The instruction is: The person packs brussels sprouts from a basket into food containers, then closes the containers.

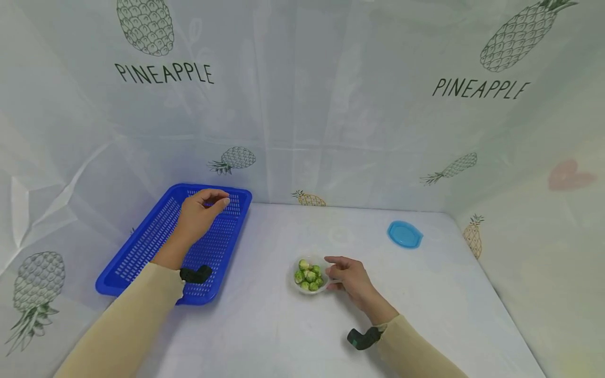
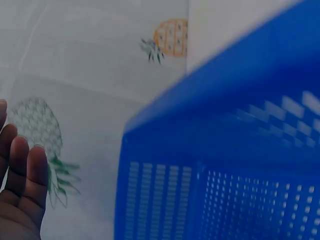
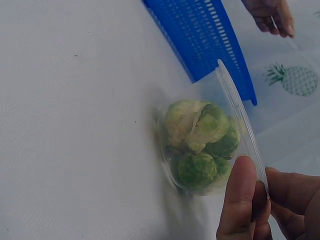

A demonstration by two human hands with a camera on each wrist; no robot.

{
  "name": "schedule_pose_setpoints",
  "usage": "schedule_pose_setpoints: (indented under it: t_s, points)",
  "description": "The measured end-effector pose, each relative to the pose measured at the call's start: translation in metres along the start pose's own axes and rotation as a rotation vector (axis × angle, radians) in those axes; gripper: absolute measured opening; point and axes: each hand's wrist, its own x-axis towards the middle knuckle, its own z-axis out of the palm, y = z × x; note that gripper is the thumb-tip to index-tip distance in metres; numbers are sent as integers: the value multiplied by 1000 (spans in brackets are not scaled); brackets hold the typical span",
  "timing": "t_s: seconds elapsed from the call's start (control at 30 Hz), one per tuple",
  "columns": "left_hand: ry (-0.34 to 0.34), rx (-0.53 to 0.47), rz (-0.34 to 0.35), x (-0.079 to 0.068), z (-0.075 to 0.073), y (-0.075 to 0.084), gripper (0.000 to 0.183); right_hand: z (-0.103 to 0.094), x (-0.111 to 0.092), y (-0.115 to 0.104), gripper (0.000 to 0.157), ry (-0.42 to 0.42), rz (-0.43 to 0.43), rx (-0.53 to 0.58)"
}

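Note:
A clear plastic container (image 3: 232,90) holding several Brussels sprouts (image 1: 309,275) stands on the white tabletop. My right hand (image 1: 352,278) pinches its rim between thumb and fingers, on the container's right side. To the left lies a blue plastic basket (image 1: 222,247) with slotted walls and nothing inside. Over the basket's far part hovers my left hand (image 1: 200,212), fingers loosely bent and holding nothing. In the left wrist view its fingers (image 2: 36,172) show beside the basket's edge.
A light blue lid (image 1: 405,234) lies on the table at the back right. Pineapple-printed sheeting (image 1: 331,105) encloses the table at the back and sides. Both wrists carry a small dark band (image 1: 364,338) over beige sleeves.

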Motion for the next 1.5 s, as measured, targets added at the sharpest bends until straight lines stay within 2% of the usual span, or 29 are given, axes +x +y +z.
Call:
schedule_pose_setpoints:
  t_s: [0.17,0.43,0.6,0.8,1.13,1.3,1.5]
  points:
    - [15,20,-48,9,-12,-21,42,1,0,0,41,10,7,-4]
    - [-34,35,-118,18,-32,-57,50,0,0,2,42,11,17,-5]
    - [-37,70,-158,22,-40,-75,52,1,0,2,42,14,21,-4]
    - [-62,135,-165,25,-45,-90,49,2,-1,1,43,9,16,-4]
    - [-95,182,-197,30,-49,-116,50,-1,-1,1,44,9,12,-13]
    - [-133,200,-226,33,-50,-127,53,0,0,0,45,5,6,-14]
    - [-190,191,-262,36,-51,-138,48,0,1,-1,43,13,14,-9]
